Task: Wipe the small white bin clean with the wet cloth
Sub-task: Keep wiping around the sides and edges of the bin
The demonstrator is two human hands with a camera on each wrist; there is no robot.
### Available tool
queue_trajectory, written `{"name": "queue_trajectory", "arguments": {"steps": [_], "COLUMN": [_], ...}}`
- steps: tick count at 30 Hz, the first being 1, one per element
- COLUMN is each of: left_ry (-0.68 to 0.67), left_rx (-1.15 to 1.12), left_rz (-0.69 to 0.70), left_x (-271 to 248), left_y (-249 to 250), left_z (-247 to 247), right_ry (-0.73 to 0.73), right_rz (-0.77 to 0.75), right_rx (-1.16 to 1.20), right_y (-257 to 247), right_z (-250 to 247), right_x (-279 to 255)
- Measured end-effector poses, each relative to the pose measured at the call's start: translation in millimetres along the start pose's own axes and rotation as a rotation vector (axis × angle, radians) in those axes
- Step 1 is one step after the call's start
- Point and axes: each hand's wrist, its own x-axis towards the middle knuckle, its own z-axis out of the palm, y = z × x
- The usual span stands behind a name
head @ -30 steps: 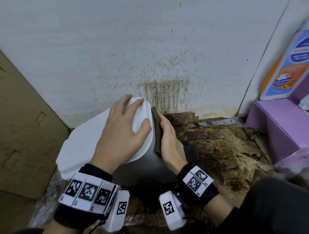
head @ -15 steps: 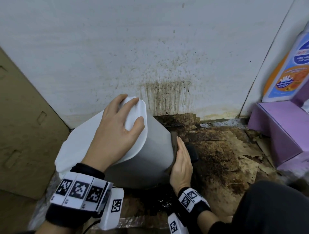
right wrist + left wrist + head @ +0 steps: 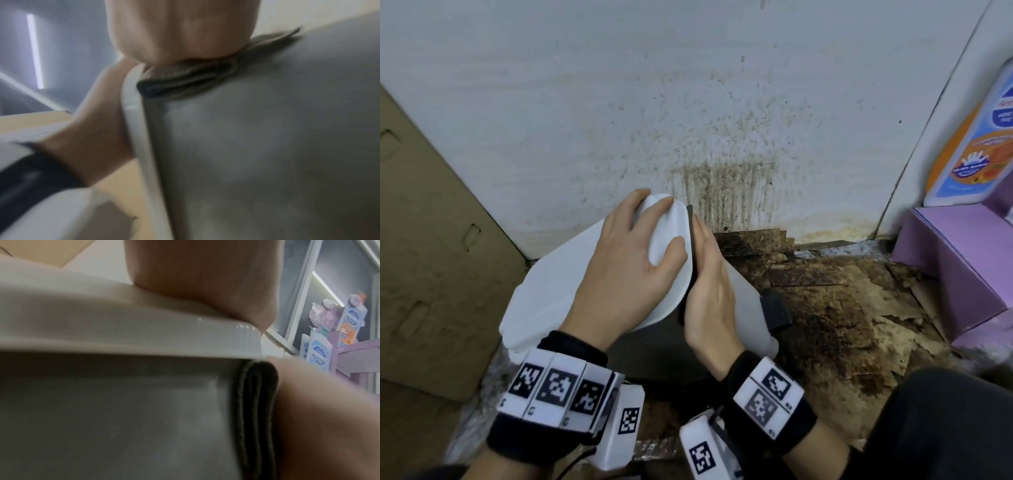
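The small white bin (image 3: pixel 743 308) stands on the floor, tilted towards the left. My left hand (image 3: pixel 626 260) rests on its lid (image 3: pixel 544 291), fingers spread over the top. My right hand (image 3: pixel 709 284) presses a folded dark cloth (image 3: pixel 690 219) flat against the bin's right side, just under the lid's rim, with straight fingers. In the left wrist view the cloth (image 3: pixel 257 410) lies between the grey bin wall (image 3: pixel 123 418) and my right hand. The right wrist view is blurred and shows the cloth (image 3: pixel 185 81) squeezed against the wall (image 3: pixel 267 146).
A stained white wall (image 3: pixel 722 192) is close behind the bin. Cardboard (image 3: pixel 431 257) leans at the left. The floor (image 3: pixel 842 308) at the right is dirty and peeling. A purple box (image 3: pixel 955 260) and a bottle (image 3: pixel 976 137) stand at the far right. My knee (image 3: pixel 945 428) is bottom right.
My right hand slid the cloth down the bin's side, then back up under the lid's rim. My left hand stayed on the lid.
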Motion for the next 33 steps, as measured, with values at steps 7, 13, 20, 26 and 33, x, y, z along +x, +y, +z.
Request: {"name": "queue_trajectory", "arguments": {"steps": [7, 13, 20, 26, 33], "left_ry": [0.008, 0.023, 0.016, 0.009, 0.005], "left_rx": [-0.046, -0.054, -0.018, -0.014, -0.036], "left_rz": [-0.014, -0.012, -0.001, 0.011, -0.003], "left_x": [-3.2, -3.9, -6.1, -5.2, -0.8], "left_y": [-11.2, -16.7, -10.5, -4.7, -6.3], "left_z": [-8.1, -9.4, -7.1, -2.0, -3.4], "right_ry": [-0.081, -0.027, 0.071, -0.110, -0.075], "right_rz": [0.031, 0.284, 0.321, 0.022, -0.026], "right_rx": [-0.145, -0.261, -0.108, 0.000, -0.223], "right_y": [47.7, 80.3, 72.2, 1.5, 44.6], "right_z": [-43.3, -78.6, -55.1, -10.8, -49.3], "right_x": [19.4, 18.9, 30.2, 22.7, 9.0]}}
